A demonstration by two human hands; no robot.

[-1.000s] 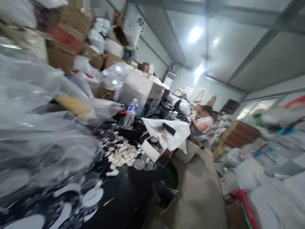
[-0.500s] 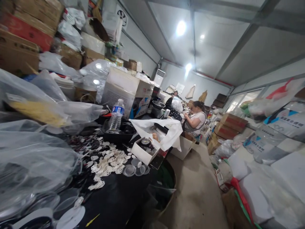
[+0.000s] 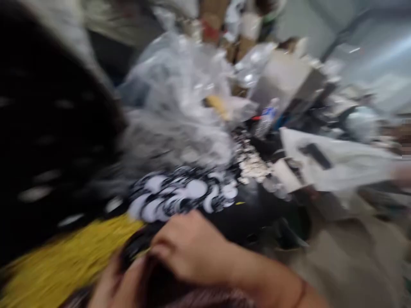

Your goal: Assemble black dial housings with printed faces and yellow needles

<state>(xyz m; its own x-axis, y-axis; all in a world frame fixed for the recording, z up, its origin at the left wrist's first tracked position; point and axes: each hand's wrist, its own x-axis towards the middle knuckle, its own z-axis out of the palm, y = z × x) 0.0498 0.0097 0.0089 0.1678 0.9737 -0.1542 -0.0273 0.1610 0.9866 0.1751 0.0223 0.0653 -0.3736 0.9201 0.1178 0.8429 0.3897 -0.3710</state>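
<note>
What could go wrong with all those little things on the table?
The right hand is very near the black-and-white round pieces, so it might bump some out of place. The yellow pile lies close to the left hand and might get scattered. The plastic bottle might topple onto the small white pieces if knocked.

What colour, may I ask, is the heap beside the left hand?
The heap is yellow, seen in the head view.

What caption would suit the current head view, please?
Blurred hands at a dark item beside a yellow pile, white discs beyond.
</note>
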